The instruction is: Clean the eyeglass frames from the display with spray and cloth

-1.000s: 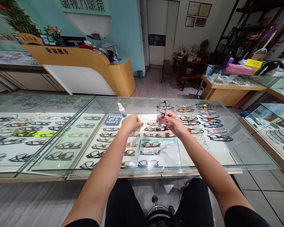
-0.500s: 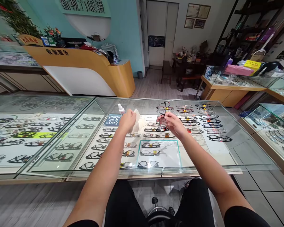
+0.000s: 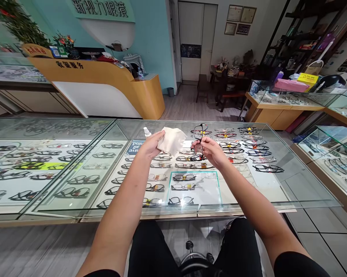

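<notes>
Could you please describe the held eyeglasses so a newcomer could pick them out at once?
Start with the glass display counter across the middle and find the right hand above it. Pinched there, right of the pale cloth in the left hand, are the dark-framed eyeglasses. Unlike the pairs lying in rows under the glass, they are held on end, one lens above the other.

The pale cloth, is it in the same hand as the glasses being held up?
No, the left hand holds the pale cloth, while the right hand holds the glasses.
</notes>
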Demonstrator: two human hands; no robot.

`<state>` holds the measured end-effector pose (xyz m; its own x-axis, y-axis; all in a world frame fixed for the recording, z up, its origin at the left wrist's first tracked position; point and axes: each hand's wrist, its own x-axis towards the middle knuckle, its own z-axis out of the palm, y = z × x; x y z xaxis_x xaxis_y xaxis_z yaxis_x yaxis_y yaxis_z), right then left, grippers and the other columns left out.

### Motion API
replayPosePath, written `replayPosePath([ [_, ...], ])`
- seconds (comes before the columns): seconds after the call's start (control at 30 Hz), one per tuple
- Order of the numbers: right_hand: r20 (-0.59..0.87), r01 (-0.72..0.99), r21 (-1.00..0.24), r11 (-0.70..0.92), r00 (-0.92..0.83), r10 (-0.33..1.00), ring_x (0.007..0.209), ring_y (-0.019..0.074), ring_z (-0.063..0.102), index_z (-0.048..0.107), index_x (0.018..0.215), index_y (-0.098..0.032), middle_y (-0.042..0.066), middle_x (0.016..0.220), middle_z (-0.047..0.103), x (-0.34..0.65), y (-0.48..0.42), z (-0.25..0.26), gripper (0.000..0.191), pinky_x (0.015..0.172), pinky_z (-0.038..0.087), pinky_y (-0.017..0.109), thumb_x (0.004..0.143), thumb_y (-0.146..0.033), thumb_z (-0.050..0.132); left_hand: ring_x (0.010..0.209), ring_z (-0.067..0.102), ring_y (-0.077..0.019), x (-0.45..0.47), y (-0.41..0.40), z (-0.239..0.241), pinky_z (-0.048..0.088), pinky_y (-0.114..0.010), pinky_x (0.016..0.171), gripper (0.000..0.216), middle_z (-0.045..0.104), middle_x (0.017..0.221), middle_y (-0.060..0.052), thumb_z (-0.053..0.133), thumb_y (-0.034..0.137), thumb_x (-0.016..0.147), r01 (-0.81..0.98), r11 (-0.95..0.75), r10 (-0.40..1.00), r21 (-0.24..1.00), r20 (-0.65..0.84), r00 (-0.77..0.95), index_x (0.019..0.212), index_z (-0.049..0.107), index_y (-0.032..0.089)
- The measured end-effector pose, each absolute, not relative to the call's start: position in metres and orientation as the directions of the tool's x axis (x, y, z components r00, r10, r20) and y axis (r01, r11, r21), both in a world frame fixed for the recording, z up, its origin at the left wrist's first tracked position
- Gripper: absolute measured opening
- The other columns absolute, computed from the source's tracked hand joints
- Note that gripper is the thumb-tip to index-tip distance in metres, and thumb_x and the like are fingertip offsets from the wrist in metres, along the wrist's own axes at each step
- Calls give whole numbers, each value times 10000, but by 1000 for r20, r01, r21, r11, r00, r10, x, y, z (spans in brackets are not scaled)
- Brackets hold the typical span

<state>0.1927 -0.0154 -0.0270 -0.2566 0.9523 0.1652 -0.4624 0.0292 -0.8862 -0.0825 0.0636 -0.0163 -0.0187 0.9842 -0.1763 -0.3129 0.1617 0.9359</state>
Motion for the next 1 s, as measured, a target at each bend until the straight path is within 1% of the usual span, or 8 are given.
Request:
replayPosePath([
  [0.1,172,-468,-883,38,-248,953,1045,253,819,654,901,-270,31,1031,849,192,-16,-27,422,1004,599,395,797,-545,956,645,654,-127,-77,54,-10,522,-229,572,171,696,797,11,828,212,884,-377,164,986,912,-154,55,930,665,187],
  [0.17,174,-474,-880,40,-243,954,1042,246,820,656,904,-267,33,1037,849,192,-16,-26,415,1015,596,392,798,-527,962,691,679,-131,-73,48,-6,539,-226,605,145,722,846,9,803,215,914,-374,149,988,916,-122,94,992,683,196],
  [0.27,173,-473,-880,46,-230,958,1057,251,815,651,913,-270,48,1057,854,191,-18,-25,413,1034,594,404,806,-516,964,774,716,-150,-63,40,-4,574,-245,685,196,762,935,-3,800,243,933,-357,118,987,927,-69,148,1094,694,212],
  [0.4,179,-469,-881,59,-216,960,1047,253,796,632,903,-273,49,1053,853,190,-21,-21,445,1001,598,408,788,-535,973,785,712,-141,-50,31,-3,576,-242,711,255,749,930,6,849,262,913,-394,126,977,910,-44,210,1102,684,215],
  [0.6,156,-474,-879,48,-190,969,1028,216,770,673,892,-271,36,1064,828,190,-25,-16,425,946,590,346,762,-525,987,814,724,-155,-38,18,0,592,-260,745,237,740,957,-8,826,303,965,-411,138,953,901,-8,302,1126,670,224],
  [0.67,156,-494,-868,55,-166,974,1012,209,765,682,886,-270,29,1056,821,190,-23,-16,427,930,596,337,747,-518,999,788,704,-142,-37,15,1,580,-248,727,207,716,933,3,813,290,978,-427,142,950,893,-2,313,1115,671,226],
  [0.8,145,-516,-855,51,-143,979,970,209,751,676,852,-267,21,1048,808,192,-20,-20,443,925,628,363,727,-528,1011,743,668,-126,-37,15,1,556,-238,707,184,676,891,17,809,295,991,-430,145,952,891,-8,305,1089,669,226],
  [1.0,105,-527,-849,27,-118,987,966,178,732,701,862,-259,9,1082,785,193,-17,-22,420,874,610,307,716,-493,1018,844,735,-147,-35,15,-1,605,-263,815,160,727,946,-2,783,253,1005,-459,179,951,870,-34,306,1130,689,221],
])
